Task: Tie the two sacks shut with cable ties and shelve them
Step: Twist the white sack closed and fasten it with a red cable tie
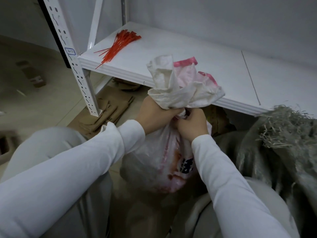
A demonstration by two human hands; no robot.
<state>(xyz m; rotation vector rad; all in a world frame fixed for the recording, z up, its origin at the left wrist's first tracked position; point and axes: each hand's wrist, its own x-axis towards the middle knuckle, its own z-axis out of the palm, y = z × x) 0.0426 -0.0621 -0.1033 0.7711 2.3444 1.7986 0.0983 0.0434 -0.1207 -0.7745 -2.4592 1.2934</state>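
Neck of white sack (164,157) upright, left hand (154,110) clamped round it, right hand (192,124) pinching alongside; red cable ties (118,43) on shelf (205,66), nearer left hand

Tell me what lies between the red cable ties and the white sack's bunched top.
In the head view, only bare shelf board separates the red cable ties from the white sack, whose top rises in front of the shelf's edge.

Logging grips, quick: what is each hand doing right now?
Left hand: closed around the gathered neck of the white sack.
Right hand: closed, pinching the same neck.
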